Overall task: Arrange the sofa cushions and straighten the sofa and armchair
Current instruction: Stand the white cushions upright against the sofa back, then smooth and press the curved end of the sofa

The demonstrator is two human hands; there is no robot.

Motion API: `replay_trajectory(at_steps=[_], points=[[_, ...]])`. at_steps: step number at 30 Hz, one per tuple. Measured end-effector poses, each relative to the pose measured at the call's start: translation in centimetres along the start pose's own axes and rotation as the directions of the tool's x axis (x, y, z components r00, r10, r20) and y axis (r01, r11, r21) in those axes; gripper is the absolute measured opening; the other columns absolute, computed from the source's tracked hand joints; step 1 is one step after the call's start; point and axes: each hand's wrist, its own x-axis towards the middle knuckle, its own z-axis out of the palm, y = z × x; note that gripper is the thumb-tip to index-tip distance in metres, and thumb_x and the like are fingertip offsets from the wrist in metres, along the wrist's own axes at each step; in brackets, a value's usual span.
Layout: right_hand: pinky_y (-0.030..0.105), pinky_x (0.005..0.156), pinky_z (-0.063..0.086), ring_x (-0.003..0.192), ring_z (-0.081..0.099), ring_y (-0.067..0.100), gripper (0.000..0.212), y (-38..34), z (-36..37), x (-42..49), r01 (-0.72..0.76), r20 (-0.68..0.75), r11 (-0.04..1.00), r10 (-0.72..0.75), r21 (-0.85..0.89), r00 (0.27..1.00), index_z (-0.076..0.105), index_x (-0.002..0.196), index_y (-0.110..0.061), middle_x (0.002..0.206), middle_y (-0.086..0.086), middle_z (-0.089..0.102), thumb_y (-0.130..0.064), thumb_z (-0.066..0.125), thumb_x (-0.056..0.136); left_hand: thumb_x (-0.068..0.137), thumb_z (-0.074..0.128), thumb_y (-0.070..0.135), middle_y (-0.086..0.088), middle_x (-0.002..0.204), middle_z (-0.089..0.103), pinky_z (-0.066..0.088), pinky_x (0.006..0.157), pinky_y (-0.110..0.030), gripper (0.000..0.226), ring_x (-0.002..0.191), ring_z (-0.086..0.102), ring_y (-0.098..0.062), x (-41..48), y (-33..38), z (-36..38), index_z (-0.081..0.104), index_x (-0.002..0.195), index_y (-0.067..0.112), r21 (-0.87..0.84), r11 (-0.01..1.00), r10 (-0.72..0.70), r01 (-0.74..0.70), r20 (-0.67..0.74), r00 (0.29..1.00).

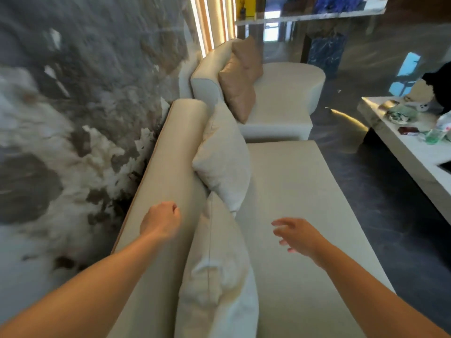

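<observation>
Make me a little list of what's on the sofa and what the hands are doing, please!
Sofa: cream sofa, its backrest beside a marbled wall
Near cushion: cream cushion leaning on the backrest
Middle cushion: cream cushion, tilted against the backrest
Far cushion: tan cushion on the armchair
Left hand: left hand closed in a loose fist over the backrest, holding nothing
Right hand: right hand open above the seat, empty
Side: white coffee table with clutter
</observation>
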Motion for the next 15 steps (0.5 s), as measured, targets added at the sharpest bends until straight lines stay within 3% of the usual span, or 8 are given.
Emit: replay_trajectory(at_steps=[3, 6, 11, 15], points=[[0.029, 0.084, 0.046, 0.112, 0.065, 0.025, 0.035, 5.9, -2.1, -7.1, -0.025, 0.063, 0.983, 0.037, -0.18, 0.997, 0.069, 0.121, -0.022, 0.106, 0.002, 0.069, -0.02, 0.063, 0.087, 0.09, 0.044, 0.015, -0.017, 0.107, 0.071, 0.047, 0.083, -0.039, 0.029, 0.105, 0.057, -0.039, -8.5, -1.0, 0.3, 0.072, 0.095, 0.013, 0.011, 0.997, -0.082, 0.082, -0.026, 0.996], [0.025, 0.08, 0.048, 0.109, 0.065, 0.023, 0.036, 9.7, -3.9, -14.7, -0.062, 0.1, 0.954, 0.095, -0.292, 0.99, 0.066, 0.126, -0.022, 0.122, 0.008, 0.069, -0.025, 0.064, 0.09, 0.088, 0.047, 0.012, -0.012, 0.117, 0.067, 0.046, 0.087, -0.041, 0.029, 0.11, 0.053, -0.036, -17.7, -3.0, 0.2, 0.071, 0.103, 0.015, 0.084, 0.99, -0.113, 0.113, -0.01, 0.994], [0.027, 0.097, 0.044, 0.126, 0.056, 0.025, 0.043, 13.4, -2.7, -25.2, -0.08, 0.184, 0.872, 0.19, -0.482, 0.964, 0.056, 0.136, -0.019, 0.139, 0.009, 0.059, -0.029, 0.058, 0.094, 0.091, 0.049, 0.023, -0.007, 0.134, 0.056, 0.046, 0.086, -0.046, 0.028, 0.112, 0.048, -0.034, -31.9, -6.8, 0.7, 0.065, 0.112, 0.014, 0.258, 0.962, -0.101, 0.091, 0.023, 0.995], [0.027, 0.087, 0.042, 0.125, 0.055, 0.027, 0.036, 16.5, 0.8, -32.4, -0.03, 0.24, 0.807, 0.211, -0.589, 0.947, 0.061, 0.127, -0.015, 0.137, 0.014, 0.059, -0.03, 0.046, 0.098, 0.091, 0.048, 0.03, -0.004, 0.126, 0.059, 0.047, 0.089, -0.042, 0.026, 0.112, 0.049, -0.03, -40.5, -6.7, 1.5, 0.067, 0.106, 0.02, 0.269, 0.963, -0.054, 0.019, 0.125, 0.991]])
